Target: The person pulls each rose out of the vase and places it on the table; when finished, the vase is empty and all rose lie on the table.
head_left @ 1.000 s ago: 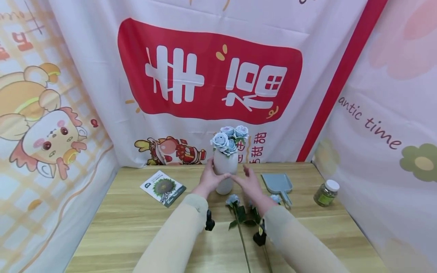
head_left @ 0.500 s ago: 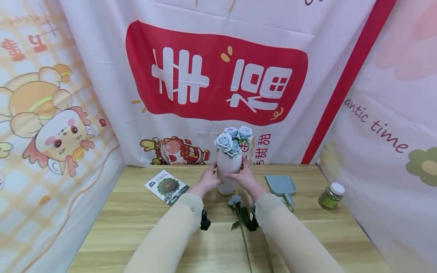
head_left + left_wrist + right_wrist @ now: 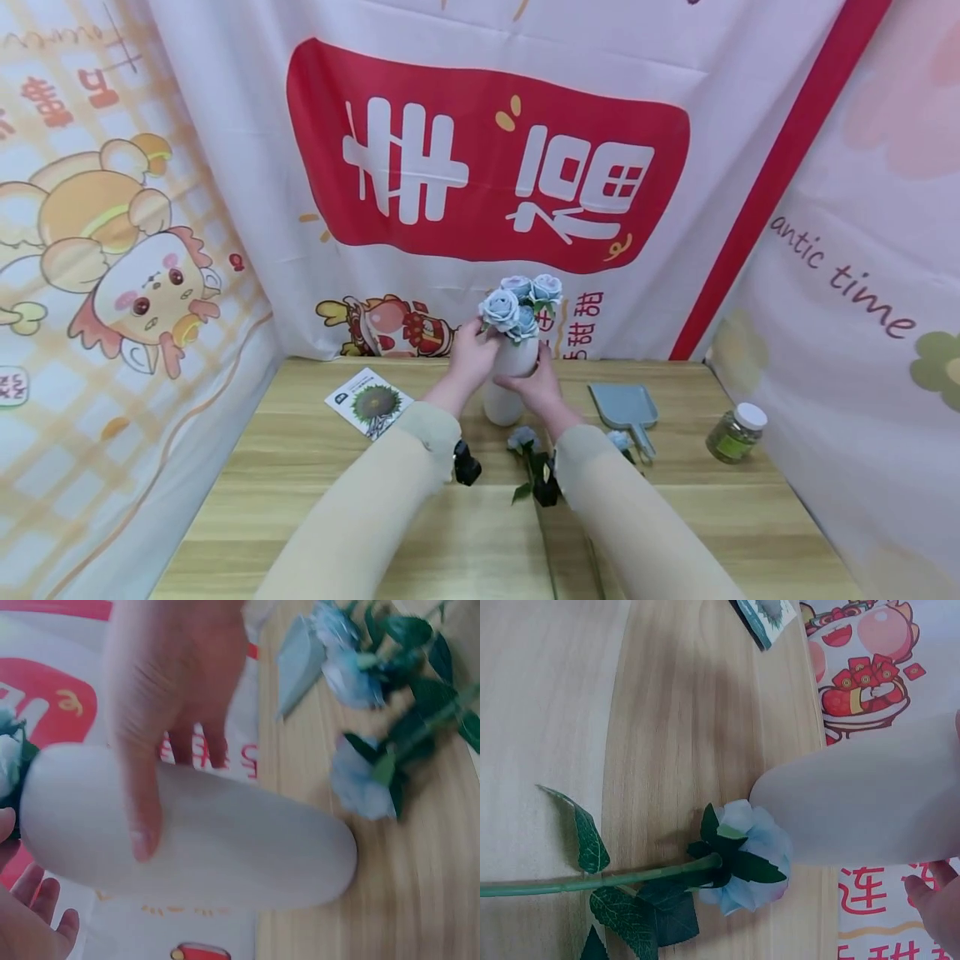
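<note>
A white vase (image 3: 504, 400) stands near the table's back edge with several pale blue roses (image 3: 501, 308) bunched at its mouth. My right hand (image 3: 538, 387) grips the vase from the right, its thumb laid across the front in the left wrist view. My left hand (image 3: 472, 358) is at the left of the vase's mouth, touching the roses; at the lower left of the left wrist view its fingers (image 3: 46, 904) are spread and loosely bent. More blue roses with green stems lie on the table, one rose (image 3: 746, 855) close by the vase's base.
A seed packet (image 3: 369, 403) with a plant picture lies to the left. To the right are a grey-blue dustpan (image 3: 624, 406) and a white-lidded jar (image 3: 737, 433). Printed cloth (image 3: 495, 158) hangs behind the wooden table (image 3: 480, 542).
My left hand has risen from the vase's side to the roses at its mouth. My right hand stays around the vase. The head view has shifted slightly.
</note>
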A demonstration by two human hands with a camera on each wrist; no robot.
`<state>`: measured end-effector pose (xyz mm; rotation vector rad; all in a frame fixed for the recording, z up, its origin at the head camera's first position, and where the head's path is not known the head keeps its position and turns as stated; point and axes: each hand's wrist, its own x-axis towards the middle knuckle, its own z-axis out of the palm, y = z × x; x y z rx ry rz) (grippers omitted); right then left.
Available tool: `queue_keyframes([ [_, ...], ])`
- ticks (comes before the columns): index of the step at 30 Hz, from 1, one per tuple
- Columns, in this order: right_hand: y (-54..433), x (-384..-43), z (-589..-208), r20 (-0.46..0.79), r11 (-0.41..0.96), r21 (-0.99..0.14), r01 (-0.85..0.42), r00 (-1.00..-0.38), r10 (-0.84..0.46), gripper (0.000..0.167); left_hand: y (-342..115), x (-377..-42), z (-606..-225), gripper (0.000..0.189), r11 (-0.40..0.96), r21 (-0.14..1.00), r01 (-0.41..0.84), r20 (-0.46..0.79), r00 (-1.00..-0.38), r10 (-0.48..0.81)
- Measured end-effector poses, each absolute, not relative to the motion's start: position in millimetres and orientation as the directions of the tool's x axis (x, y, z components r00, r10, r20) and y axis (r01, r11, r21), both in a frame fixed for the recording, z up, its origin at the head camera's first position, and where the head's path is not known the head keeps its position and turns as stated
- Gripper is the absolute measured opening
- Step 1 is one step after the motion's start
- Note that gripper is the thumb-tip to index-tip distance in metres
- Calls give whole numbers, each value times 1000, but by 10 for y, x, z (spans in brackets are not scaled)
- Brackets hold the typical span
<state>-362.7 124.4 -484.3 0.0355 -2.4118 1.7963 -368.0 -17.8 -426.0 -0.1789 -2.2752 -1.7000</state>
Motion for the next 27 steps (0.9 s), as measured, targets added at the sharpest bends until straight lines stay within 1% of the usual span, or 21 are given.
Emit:
queue_keyframes([
  [4, 1260, -3654, -4842, 102, 279, -957, -80, -993, 64, 103, -113, -3697, -4170, 31, 304, 909, 286, 328, -940, -98],
  [11, 1247, -3664, -4822, 85, 284, -957, -62, -994, 68, 103, -138, -3768, -4061, 31, 343, 907, 244, 294, -950, -103],
  [15, 1238, -3671, -4828, 84, 291, -955, -61, -994, 69, 102, -179, -3778, -4000, 28, 346, 899, 270, 326, -938, -117],
  [20, 1237, -3669, -4830, 88, 273, -960, -65, -994, 71, 99, -196, -3753, -3906, 26, 295, 902, 316, 365, -922, -129],
  [27, 1240, -3656, -4819, 79, 293, -955, -54, -994, 72, 101, -217, -3645, -3626, 30, 192, 904, 381, 411, -898, -157],
])
